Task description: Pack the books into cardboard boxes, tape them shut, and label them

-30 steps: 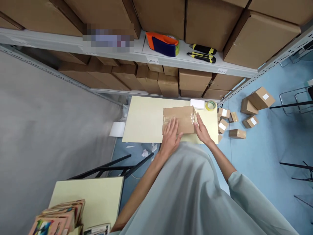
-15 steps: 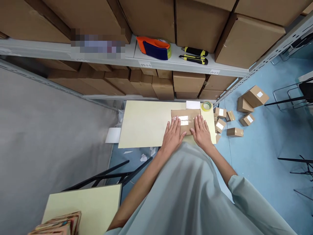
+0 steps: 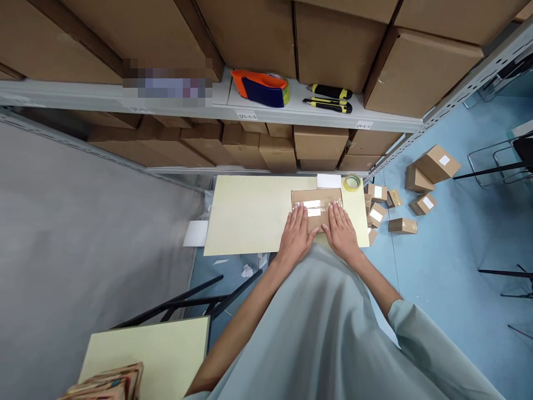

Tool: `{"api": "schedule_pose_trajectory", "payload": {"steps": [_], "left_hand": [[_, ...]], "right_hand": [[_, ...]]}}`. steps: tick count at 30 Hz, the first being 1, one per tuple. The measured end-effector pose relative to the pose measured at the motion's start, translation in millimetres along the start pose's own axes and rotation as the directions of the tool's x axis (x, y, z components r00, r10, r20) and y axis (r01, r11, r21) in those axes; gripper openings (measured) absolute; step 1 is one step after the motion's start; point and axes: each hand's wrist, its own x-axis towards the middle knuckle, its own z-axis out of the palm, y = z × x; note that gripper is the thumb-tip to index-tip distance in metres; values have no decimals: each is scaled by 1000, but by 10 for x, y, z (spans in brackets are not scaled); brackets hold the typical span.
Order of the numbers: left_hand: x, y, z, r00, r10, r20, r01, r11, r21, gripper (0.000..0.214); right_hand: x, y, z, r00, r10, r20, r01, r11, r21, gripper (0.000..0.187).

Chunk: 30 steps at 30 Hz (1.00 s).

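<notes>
A brown cardboard box [image 3: 315, 223] lies on the pale yellow table [image 3: 245, 216], with clear tape across its top and a white label [image 3: 313, 208] under the tape. On the left part of the box rests my left hand [image 3: 296, 233], flat with its fingers stretched out. My right hand [image 3: 340, 230] lies flat on the right part, fingers extended and the thumb apart. Neither hand grips anything. Just behind the box are a stack of white labels or paper [image 3: 328, 180] and a roll of tape [image 3: 352, 182].
Above the table, a metal shelf [image 3: 266, 115] holds large cartons, an orange and blue tape dispenser [image 3: 262, 89] and black-yellow utility knives [image 3: 331, 97]. Small taped boxes [image 3: 402, 225] lie on the floor at right. A second table [image 3: 166, 350] at lower left carries stacked flat items [image 3: 112, 383].
My right hand has slid slightly left on the box, toward the label. My left hand stays nearly in place. The whole view has shifted a little.
</notes>
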Motion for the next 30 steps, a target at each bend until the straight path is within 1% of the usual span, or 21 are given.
{"api": "schedule_pose_trajectory", "payload": {"steps": [4,6,8,9,11,13,15,17,20,23,25,27,28,30], "left_hand": [[-26,1,8,1000,2,1,-2,1000,-25,79],[-44,-26,15,999,-14,-36,12,998,-59,80],[-67,-87,37,993,-68,-92,55,989,-135,81],[-80,-128,55,987,-118,-110,95,977,-193,81],[-102,-215,101,963,-252,-91,210,921,-329,81],[-110,-286,143,934,-358,-17,312,837,-450,80],[-98,-320,161,921,-387,42,346,764,-545,80],[-72,-317,140,925,-375,64,330,709,-623,81],[-44,-273,25,923,-378,70,311,629,-712,82],[-70,-235,-182,914,-403,39,291,587,-756,80],[-117,-240,-351,909,-417,12,285,600,-748,79],[-177,-279,-517,899,-438,-18,290,625,-724,77],[-209,-310,-591,891,-452,-38,294,640,-710,76],[-267,-389,-710,877,-473,-88,297,677,-673,75]], "right_hand": [[-25,14,-18,1000,14,-23,-14,1000,10,76],[-27,3,-39,999,13,-35,-12,1000,18,74],[-23,-6,-49,999,25,-44,-23,999,24,73],[-22,-7,-45,999,31,-42,-29,999,28,73],[-27,0,-17,998,42,-42,-41,998,41,72],[-39,15,30,994,77,-79,-72,995,64,73],[-50,28,81,980,149,-134,-134,984,117,75],[-48,26,118,962,228,-153,-195,960,200,77],[-27,-28,114,948,284,-143,-234,928,291,77],[-1,-143,36,946,283,-159,-223,922,315,77],[29,-238,-16,947,277,-164,-206,913,353,75],[80,-337,-19,950,273,-153,-187,887,422,75],[114,-384,10,952,271,-143,-178,868,463,75],[192,-469,130,956,271,-114,-167,821,546,76]]}}
